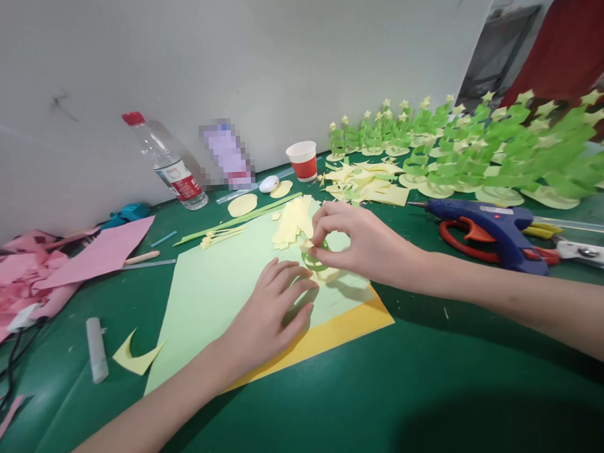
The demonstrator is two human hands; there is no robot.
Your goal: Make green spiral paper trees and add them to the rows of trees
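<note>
My right hand [360,240] pinches a small pale-yellow paper piece [307,245] between thumb and fingertips, at the top of a green paper spiral [311,263]. The piece's exact shape is partly hidden by the fingers. Under the spiral is a pale-yellow paper base [327,276]. My left hand [266,315] is open beside it, fingers spread and curved, the tips close to the spiral; whether they touch it I cannot tell. Both hands are over a light green sheet [199,291], which lies on an orange-yellow sheet [359,317]. Pale-yellow paper strips [292,221] lie just behind the hands.
Several finished green spirals with yellow stars [503,137] stand at the back right. A blue glue gun [487,225] lies over red-handled scissors [591,252]. Behind are yellow scraps [363,180], a paper cup [303,163] and a bottle [172,169]. Pink paper [103,252] lies left.
</note>
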